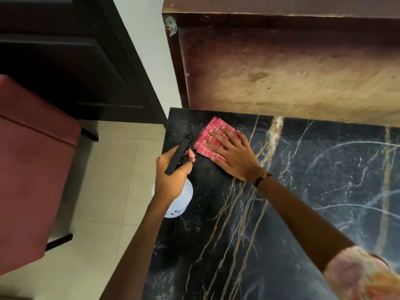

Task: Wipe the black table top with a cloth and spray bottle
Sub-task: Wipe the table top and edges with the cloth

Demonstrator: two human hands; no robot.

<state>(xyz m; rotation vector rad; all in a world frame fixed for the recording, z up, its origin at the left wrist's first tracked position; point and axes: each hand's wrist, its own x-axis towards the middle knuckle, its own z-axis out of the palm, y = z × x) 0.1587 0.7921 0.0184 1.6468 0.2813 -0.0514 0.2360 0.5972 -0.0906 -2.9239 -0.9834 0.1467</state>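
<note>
The black table top (pixel 303 191) has gold and white marble veins and fills the lower right. A folded red checked cloth (pixel 211 132) lies near its far left corner. My right hand (pixel 233 154) presses flat on the cloth with fingers spread. My left hand (pixel 171 176) grips a white spray bottle (pixel 180 202) by its black trigger head (pixel 179 153), held over the table's left edge with the nozzle pointing toward the far corner, just left of the cloth.
A worn brown wooden panel (pixel 281 68) stands right behind the table's far edge. A red upholstered seat (pixel 30 169) with dark legs sits on the pale tiled floor (pixel 108 191) to the left. A dark door (pixel 75 61) is at the back left.
</note>
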